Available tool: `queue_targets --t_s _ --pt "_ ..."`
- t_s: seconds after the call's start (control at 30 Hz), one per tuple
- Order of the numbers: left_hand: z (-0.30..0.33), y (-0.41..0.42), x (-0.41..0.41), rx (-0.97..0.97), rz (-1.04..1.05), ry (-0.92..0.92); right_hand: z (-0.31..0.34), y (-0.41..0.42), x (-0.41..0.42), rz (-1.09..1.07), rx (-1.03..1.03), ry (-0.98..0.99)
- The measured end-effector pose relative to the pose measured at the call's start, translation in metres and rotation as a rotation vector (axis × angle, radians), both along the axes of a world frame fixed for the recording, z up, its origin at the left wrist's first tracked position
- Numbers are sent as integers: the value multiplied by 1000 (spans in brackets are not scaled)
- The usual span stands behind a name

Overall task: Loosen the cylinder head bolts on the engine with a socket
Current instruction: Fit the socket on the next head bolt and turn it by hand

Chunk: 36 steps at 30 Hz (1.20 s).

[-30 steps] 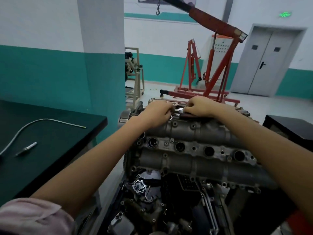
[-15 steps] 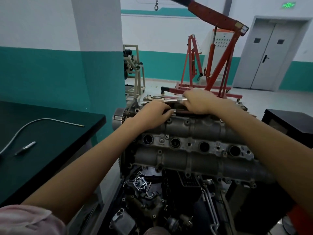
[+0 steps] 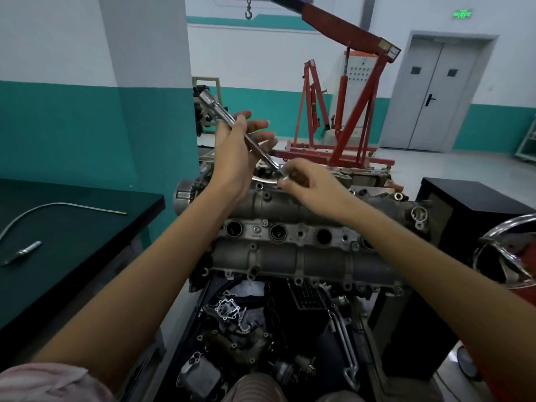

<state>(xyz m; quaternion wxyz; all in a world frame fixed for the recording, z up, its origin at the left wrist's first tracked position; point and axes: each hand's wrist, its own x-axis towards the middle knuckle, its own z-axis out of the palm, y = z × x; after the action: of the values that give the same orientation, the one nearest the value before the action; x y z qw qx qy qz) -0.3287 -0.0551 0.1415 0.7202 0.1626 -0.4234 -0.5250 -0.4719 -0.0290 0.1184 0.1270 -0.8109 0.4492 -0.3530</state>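
Note:
The grey cylinder head [image 3: 304,216] of the engine lies across the middle, with a row of round plug holes and small bolts along its covers. A long chrome socket wrench [image 3: 232,120] slants up to the left above the head's far edge, its socket end [image 3: 206,97] raised in the air. My left hand [image 3: 235,158] holds the wrench's shaft, fingers partly spread. My right hand [image 3: 307,184] grips the wrench's lower end, just above the far side of the head. The bolt under my right hand is hidden.
A dark green bench [image 3: 72,242] at left carries a bent metal tube [image 3: 58,206] and a spark plug [image 3: 24,252]. A red engine crane [image 3: 348,111] stands behind. A black cabinet [image 3: 470,210] and a chrome emblem [image 3: 510,256] sit at right. Loose engine parts [image 3: 232,311] lie below the head.
The wrench lay nearly flat under both hands on the head's far side. Now my left hand has lifted and its socket end points up to the left; my right hand stays low.

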Motion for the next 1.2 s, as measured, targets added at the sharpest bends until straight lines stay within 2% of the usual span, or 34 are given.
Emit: queue_targets --t_s 0.1,0.23,0.37,0.47,0.53,0.7,0.77,0.83,0.9,0.93,1.0,1.07,1.2 --pt "-7 19 4 -103 -9 -127 -28 5 9 -6 1 -1" --pt "-19 44 -5 -233 -20 -426 -66 5 14 -64 -23 -71" --pt "-29 62 -17 -252 -35 -523 -86 3 14 -153 -107 -14" --pt "-48 69 -27 -377 39 -601 -97 2 17 -185 -125 13" --pt "-67 66 -31 -369 47 -589 -105 3 19 -208 -131 22" --pt "-117 44 -21 -128 237 -660 -116 8 17 -275 -168 2" --pt "-126 46 -15 -184 294 -667 -116 5 20 -265 -137 3" --pt "-123 58 -10 -362 375 -685 -115 0 22 -285 -106 3" --pt "-120 70 -9 -553 339 -707 -115 -1 20 -296 -90 18" --pt "-120 76 -10 -574 275 -705 -116 0 19 -273 -86 0" --pt "-120 83 -16 -507 189 -669 -117 2 17 -228 -78 -24" --pt "-121 80 -22 -431 209 -618 -118 2 16 -234 -58 -46" --pt "-122 57 -32 -418 278 -604 -119 6 14 -217 -43 -182"
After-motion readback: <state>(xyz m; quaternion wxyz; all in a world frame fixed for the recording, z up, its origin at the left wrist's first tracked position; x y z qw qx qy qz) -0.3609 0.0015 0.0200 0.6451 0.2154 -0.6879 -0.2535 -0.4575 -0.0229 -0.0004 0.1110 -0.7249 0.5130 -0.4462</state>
